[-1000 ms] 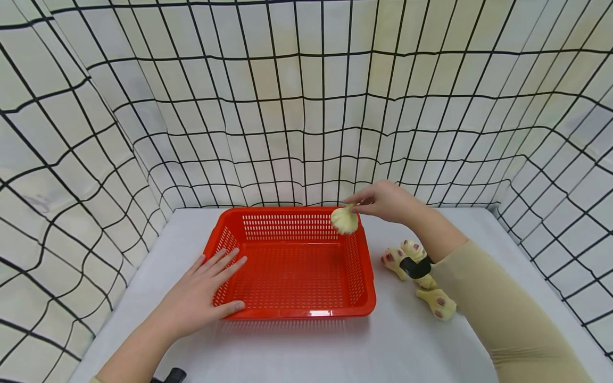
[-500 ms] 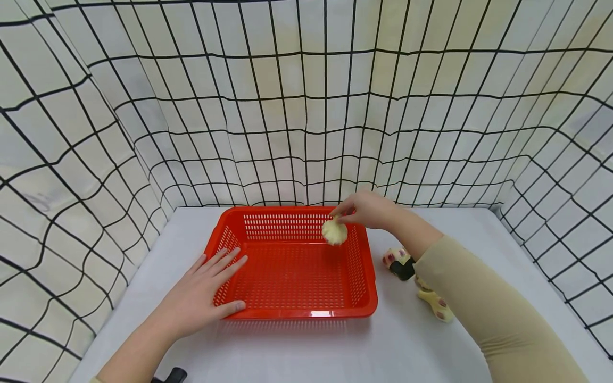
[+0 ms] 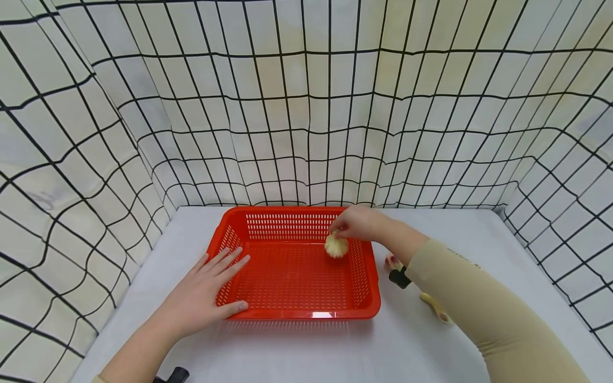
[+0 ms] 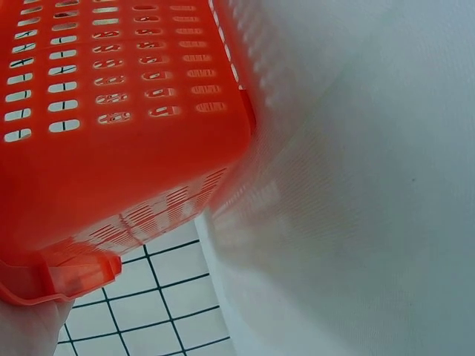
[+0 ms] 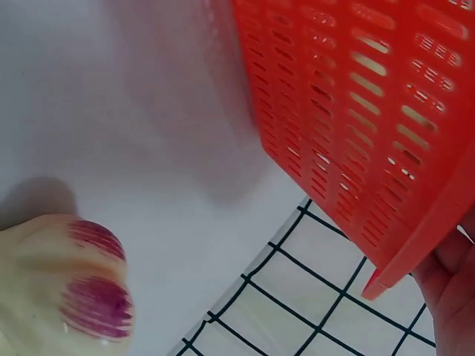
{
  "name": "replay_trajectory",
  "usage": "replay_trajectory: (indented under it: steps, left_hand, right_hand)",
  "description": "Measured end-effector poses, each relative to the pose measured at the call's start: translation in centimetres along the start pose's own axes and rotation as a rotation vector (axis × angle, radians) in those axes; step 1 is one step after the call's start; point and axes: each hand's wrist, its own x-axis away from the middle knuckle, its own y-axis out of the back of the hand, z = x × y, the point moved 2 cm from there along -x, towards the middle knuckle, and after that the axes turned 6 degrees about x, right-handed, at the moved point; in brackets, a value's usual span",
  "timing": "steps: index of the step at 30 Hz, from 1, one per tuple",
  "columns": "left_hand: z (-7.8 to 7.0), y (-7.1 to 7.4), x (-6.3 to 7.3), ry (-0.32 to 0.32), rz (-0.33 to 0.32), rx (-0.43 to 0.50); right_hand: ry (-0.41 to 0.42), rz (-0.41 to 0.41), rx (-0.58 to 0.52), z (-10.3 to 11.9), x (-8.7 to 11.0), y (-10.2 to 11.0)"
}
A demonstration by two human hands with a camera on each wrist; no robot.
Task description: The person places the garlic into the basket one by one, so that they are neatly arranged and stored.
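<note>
In the head view, my right hand [image 3: 361, 223] pinches a pale yellow garlic bulb [image 3: 337, 247] by its stem end, inside the red plastic basket [image 3: 297, 315] near its back right corner. My left hand [image 3: 203, 292] rests on the basket's left rim with its fingers spread and straight. The left wrist view is mostly the basket's slotted wall [image 4: 126, 163]. Seen from the right wrist, my right hand [image 5: 456, 289] reaches over the rim and the held bulb is hidden behind the wall. A garlic bulb with purple streaks [image 5: 82, 289] lies on the table outside.
Right of the basket, more garlic bulbs lie on the white table [image 3: 306, 351], one bulb [image 3: 435, 307] partly covered by my right sleeve [image 3: 469, 298]. Black netting [image 3: 330, 130] over pale walls surrounds the table at the back and sides.
My right hand has moved left and down with the garlic bulb, from above the basket's back right edge to inside it. My left hand keeps its place.
</note>
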Motion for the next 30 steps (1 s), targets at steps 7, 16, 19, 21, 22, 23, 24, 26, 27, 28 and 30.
replay_trajectory:
  steps: [7,16,19,21,22,23,24,26,27,28,30]
  left_hand:
    - [-0.2,0.0,-0.1,0.008,0.006,0.014]
    - [0.0,-0.1,-0.1,-0.013,-0.025,0.009]
    - [0.0,-0.2,-0.1,-0.009,-0.020,0.014]
    - [0.0,-0.2,-0.1,-0.007,-0.017,0.017]
    - [0.0,-0.2,-0.1,-0.009,-0.018,0.017]
    - [0.0,-0.2,-0.1,-0.011,-0.021,0.017]
    - [0.0,-0.1,-0.1,-0.012,-0.024,0.014]
    - [0.0,-0.1,-0.1,-0.015,-0.031,0.011]
    - [0.0,-0.1,0.0,-0.016,-0.032,0.010]
    - [0.0,-0.1,0.0,-0.016,-0.034,0.009]
    - [0.0,0.0,-0.1,-0.015,-0.032,0.011]
  right_hand:
    - [0.002,0.012,0.084,-0.7,-0.9,-1.2]
    - [0.015,0.011,0.152,-0.7,-0.9,-1.7]
    - [0.023,0.005,0.171,-0.6,-0.8,-1.6]
    - [0.038,-0.003,0.183,-0.5,-0.8,-1.7]
    - [0.045,-0.008,0.186,-0.5,-0.8,-1.7]
    - [0.052,-0.014,0.189,-0.5,-0.8,-1.7]
    - [0.059,-0.021,0.191,-0.5,-0.8,-1.7]
    - [0.068,-0.030,0.186,-0.6,-0.9,-1.7]
    - [0.070,-0.032,0.183,-0.6,-0.9,-1.7]
    - [0.072,-0.033,0.179,-0.6,-0.9,-1.7]
    - [0.075,-0.034,0.175,-0.7,-0.9,-1.8]
